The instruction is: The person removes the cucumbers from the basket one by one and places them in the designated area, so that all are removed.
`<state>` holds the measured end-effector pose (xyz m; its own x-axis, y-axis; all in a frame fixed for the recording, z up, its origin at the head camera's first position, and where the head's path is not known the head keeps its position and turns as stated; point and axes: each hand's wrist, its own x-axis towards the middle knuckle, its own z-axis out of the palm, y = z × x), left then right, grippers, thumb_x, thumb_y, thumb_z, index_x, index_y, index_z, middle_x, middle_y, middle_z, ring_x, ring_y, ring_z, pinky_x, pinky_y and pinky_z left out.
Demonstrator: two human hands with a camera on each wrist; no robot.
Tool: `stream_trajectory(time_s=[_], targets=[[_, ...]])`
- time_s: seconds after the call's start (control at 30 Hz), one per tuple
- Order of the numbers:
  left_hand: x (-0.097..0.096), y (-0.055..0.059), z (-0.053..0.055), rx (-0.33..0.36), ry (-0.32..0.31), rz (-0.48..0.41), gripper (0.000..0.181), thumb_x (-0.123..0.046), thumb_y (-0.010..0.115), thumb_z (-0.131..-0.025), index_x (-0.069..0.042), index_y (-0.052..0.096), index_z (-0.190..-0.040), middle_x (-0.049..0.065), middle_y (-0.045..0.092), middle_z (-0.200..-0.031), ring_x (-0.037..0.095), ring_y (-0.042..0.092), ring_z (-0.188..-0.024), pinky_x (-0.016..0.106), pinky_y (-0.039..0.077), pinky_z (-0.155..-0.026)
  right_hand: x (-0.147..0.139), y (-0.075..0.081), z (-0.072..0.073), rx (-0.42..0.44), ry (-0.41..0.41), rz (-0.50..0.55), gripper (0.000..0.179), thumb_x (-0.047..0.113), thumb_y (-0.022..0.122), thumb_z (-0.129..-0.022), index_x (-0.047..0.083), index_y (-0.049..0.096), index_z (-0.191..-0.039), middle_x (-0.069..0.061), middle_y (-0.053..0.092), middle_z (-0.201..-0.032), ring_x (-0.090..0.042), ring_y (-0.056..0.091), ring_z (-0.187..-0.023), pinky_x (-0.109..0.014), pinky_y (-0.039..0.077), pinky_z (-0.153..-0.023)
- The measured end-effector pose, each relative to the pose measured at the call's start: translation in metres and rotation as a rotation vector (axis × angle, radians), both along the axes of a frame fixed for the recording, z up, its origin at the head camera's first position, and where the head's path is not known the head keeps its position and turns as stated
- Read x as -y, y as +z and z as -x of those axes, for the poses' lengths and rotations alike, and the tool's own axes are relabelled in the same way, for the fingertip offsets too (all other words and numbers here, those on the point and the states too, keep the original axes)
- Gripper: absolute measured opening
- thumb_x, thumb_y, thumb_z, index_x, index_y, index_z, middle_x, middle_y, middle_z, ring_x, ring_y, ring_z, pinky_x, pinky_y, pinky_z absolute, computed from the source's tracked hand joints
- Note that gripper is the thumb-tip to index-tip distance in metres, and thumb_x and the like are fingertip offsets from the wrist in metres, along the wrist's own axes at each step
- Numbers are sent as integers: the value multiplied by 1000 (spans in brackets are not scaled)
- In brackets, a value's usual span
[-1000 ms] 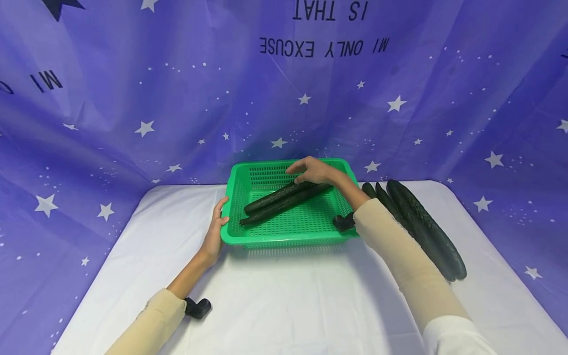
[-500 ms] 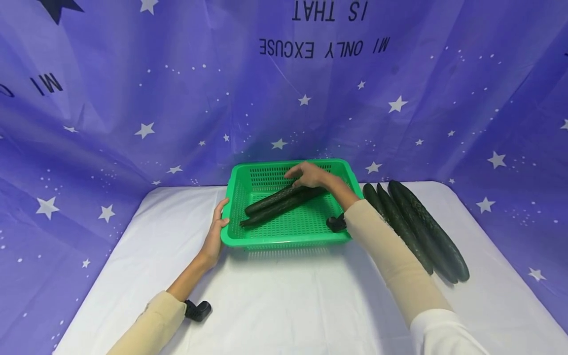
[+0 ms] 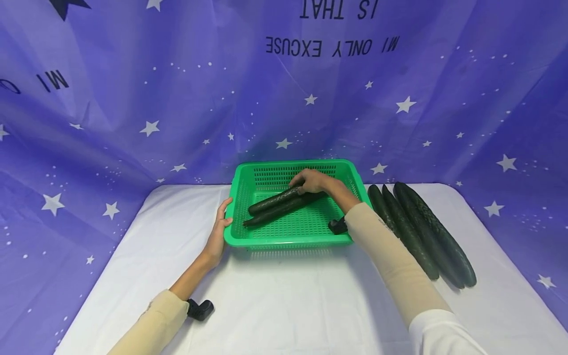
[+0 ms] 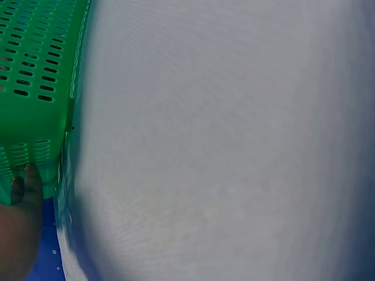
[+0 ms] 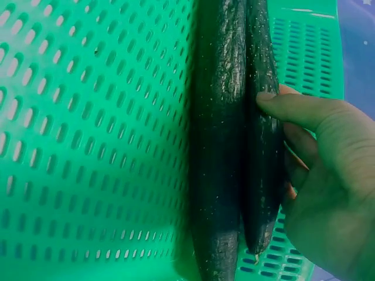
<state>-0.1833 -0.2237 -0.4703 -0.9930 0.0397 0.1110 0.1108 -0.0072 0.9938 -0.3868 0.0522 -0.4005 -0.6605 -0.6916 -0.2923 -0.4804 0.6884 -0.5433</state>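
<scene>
Two dark green cucumbers lie side by side, slanting, in a green perforated plastic basket (image 3: 288, 240). My right hand (image 3: 312, 181) holds the farther cucumber (image 3: 272, 201) near its right end. In the right wrist view, the thumb presses on top of that cucumber (image 5: 263, 152) and the fingers curl round its far side, partly hidden. The nearer cucumber (image 5: 220, 152) lies alongside, untouched by the thumb. My left hand (image 3: 217, 234) grips the basket's left rim, thumb and a finger over the edge. In the left wrist view, its fingers (image 4: 33, 184) lie against the basket's outer wall.
Several more cucumbers (image 3: 417, 231) lie in a row on the white-covered table (image 3: 284, 305), right of the basket and partly behind my right sleeve. A purple star-printed cloth (image 3: 284, 113) hangs close behind the basket. Black wrist cameras (image 3: 200, 310) sit on both wrists.
My right hand has come down a little and nearer onto the farther cucumber, and its forearm has shifted left, uncovering more of the cucumbers on the table. The left hand keeps its hold.
</scene>
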Motion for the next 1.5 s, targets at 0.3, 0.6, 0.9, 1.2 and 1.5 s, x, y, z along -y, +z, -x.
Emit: stream_trajectory(time_s=[0.3,0.6,0.9,1.2,1.5], targets=[[-4,-1,1,8,-5,-25,64,-20,28,-98,-18,11,-159,5,3,-163,27,18,-141,39,19,-110,-3,3,-4,22,21,-16,43,3,66,-94,9,62,-137,-13,48,-148,-31,37,-139,-46,37,-107],[-5,2,3,18,-6,-18,62,-18,26,-98,-19,12,-159,8,9,-161,28,32,-130,28,33,-100,-16,16,-4,14,70,23,43,4,65,-95,7,61,-137,-14,48,-148,-34,36,-139,-49,36,-107],[-4,3,5,15,-4,-4,63,-19,27,-99,-19,12,-159,6,8,-161,26,30,-131,29,31,-101,-33,41,-3,-19,95,110,43,6,67,-94,4,61,-137,-17,49,-146,-21,58,-89,-37,42,-78],[-3,1,3,2,4,0,64,-19,27,-98,-17,11,-160,6,4,-163,27,19,-140,42,18,-111,-56,71,-20,-89,67,172,43,11,68,-95,9,62,-137,-17,57,-137,-14,47,-62,-34,35,-61],[-1,-1,1,-9,18,17,64,-22,28,-98,-17,12,-160,4,0,-164,26,6,-146,50,6,-114,-95,86,-36,-115,-59,272,43,9,68,-94,7,61,-137,-15,57,-138,-11,22,-43,-31,33,-53]])
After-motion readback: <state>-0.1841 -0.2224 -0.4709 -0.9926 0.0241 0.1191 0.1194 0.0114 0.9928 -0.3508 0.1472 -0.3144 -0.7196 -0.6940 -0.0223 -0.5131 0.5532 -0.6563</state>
